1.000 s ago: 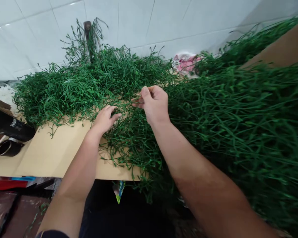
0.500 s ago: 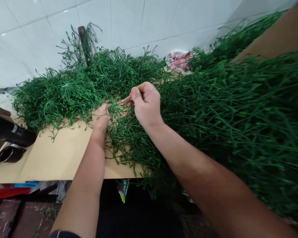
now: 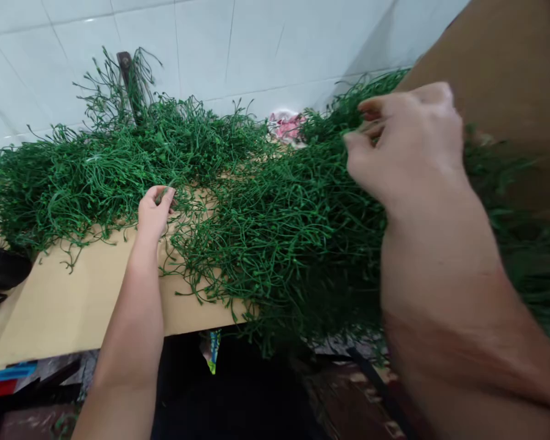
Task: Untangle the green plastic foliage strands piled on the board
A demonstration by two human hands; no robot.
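Note:
My left hand (image 3: 154, 211) is closed in a pinch at the near edge of the left heap of thin green stems (image 3: 105, 165), which have small forked tips. Something green, seemingly a stem, shows between its thumb and fingers. Over on the right, my right hand (image 3: 407, 140) is raised above the larger heap of green stems (image 3: 284, 226), its fingers curled together. A thin strip shows between those fingertips, too blurred to name. Under the heaps lies a tan cardboard sheet (image 3: 87, 293).
A brown cardboard panel (image 3: 499, 73) leans at the right. A dark upright post (image 3: 128, 82) stands in the left heap before the white tiled wall (image 3: 256, 49). Pink and white cloth (image 3: 288, 126) lies at the back. A black bottle (image 3: 2, 267) lies at the left edge.
My right hand has moved away from my left, up and to the right over the large heap. My left hand now shows a pinch. The view has turned rightward.

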